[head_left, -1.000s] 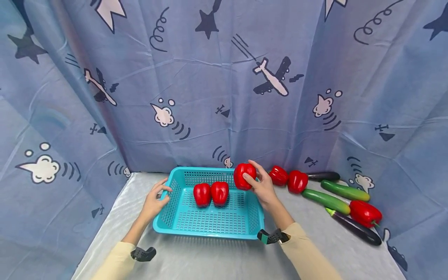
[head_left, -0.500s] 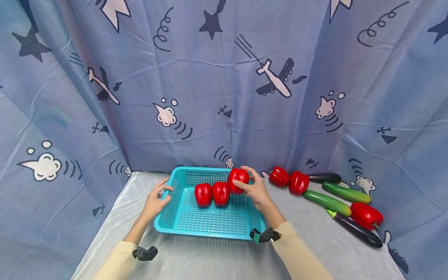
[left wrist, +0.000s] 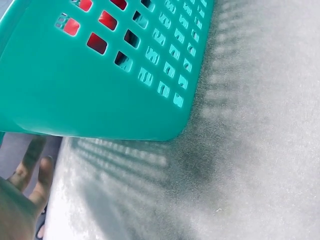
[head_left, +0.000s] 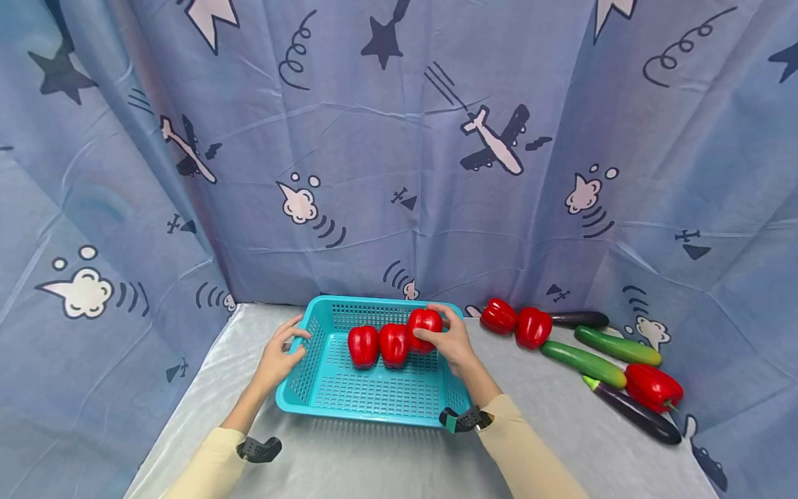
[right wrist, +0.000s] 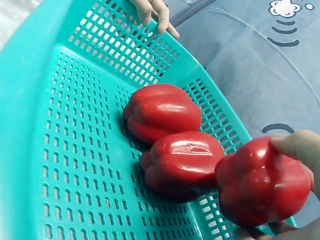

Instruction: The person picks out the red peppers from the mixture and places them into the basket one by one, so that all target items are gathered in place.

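Note:
My right hand (head_left: pixel 454 339) grips a red bell pepper (head_left: pixel 424 330) inside the turquoise basket (head_left: pixel 380 418), near its back right. In the right wrist view, thumb and fingers wrap round this pepper (right wrist: pixel 262 182), which overlaps its neighbour. Two more red bell peppers, a left one (head_left: pixel 363 346) and a middle one (head_left: pixel 394 345), lie side by side on the basket floor. My left hand (head_left: pixel 277 357) holds the basket's left rim, its fingers hooked over the edge in the right wrist view. Part of the left hand (left wrist: pixel 22 200) shows below the basket's wall in the left wrist view.
On the white-covered table (head_left: pixel 349 464), right of the basket, lie red bell peppers (head_left: pixel 533 328), green cucumbers (head_left: pixel 582 363) and dark eggplants (head_left: pixel 636 412). Another bell pepper (head_left: pixel 653 387) lies at the far right. A blue patterned curtain (head_left: pixel 349 159) hangs behind the table.
My right hand has brought its bell pepper left and down into the basket, beside the middle pepper. My left hand stays at the left rim.

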The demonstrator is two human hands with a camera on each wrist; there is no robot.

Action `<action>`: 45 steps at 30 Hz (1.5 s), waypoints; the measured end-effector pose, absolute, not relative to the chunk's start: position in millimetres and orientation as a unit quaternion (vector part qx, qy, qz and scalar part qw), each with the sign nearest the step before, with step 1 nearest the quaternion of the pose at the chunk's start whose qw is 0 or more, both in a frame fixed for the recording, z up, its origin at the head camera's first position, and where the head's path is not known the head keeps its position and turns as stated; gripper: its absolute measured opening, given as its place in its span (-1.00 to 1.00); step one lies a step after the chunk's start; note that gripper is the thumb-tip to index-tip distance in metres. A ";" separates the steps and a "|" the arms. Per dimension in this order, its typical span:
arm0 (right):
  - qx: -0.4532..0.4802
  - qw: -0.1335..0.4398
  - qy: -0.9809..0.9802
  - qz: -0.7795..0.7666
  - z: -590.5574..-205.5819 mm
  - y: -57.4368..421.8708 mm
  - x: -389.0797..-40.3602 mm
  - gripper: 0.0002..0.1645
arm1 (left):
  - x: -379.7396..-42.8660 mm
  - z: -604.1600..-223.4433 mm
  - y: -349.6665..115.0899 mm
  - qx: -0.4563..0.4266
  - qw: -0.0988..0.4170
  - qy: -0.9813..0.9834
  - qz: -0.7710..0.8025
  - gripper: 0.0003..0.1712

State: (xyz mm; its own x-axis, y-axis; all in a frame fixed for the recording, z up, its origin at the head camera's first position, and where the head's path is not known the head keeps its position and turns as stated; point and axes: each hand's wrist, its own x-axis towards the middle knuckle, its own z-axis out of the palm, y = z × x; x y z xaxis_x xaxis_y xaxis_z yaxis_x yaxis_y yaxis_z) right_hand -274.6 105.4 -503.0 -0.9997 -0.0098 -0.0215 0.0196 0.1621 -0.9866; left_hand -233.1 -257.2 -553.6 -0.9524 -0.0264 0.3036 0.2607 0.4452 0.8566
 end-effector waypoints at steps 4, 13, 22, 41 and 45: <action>0.015 0.005 0.773 -0.635 -506.1 104.1 -274.5 -0.25 | -234.1 -555.1 -257.2 -0.070 0.139 -0.837 -0.524 -0.70; -0.003 -0.013 0.792 -0.610 -508.4 101.7 -273.3 -0.29 | -234.0 -554.7 -257.6 -0.066 0.135 -0.839 -0.522 -0.70; -0.016 -0.034 0.803 -0.594 -506.1 100.5 -272.8 -0.27 | -234.7 -554.1 -258.5 -0.067 0.133 -0.836 -0.528 -0.70; -0.017 -0.026 0.812 -0.583 -510.0 101.1 -274.4 -0.26 | -232.9 -553.5 -257.6 -0.067 0.135 -0.840 -0.521 -0.69; -0.024 -0.034 0.813 -0.580 -511.1 101.2 -274.6 -0.27 | -232.4 -552.8 -257.1 -0.065 0.136 -0.840 -0.521 -0.70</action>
